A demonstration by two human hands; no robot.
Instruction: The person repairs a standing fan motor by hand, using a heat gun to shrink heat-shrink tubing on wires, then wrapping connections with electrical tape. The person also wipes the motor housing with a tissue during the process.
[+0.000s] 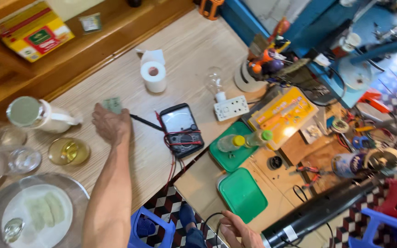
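The left hand closes its fingers on a small green circuit board lying on the wooden table (a black multimeter sits just beside). The right hand grips a black cable near the lower edge.

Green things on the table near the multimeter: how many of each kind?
Green square tray or lid: 2, one under the two bottles, one nearer the right hand.
Green-capped bottle: 1.
Small green circuit board at the left hand: 1.
Total: 4.

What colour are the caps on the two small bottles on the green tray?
One cap is yellow, the other green, seen in the head view.
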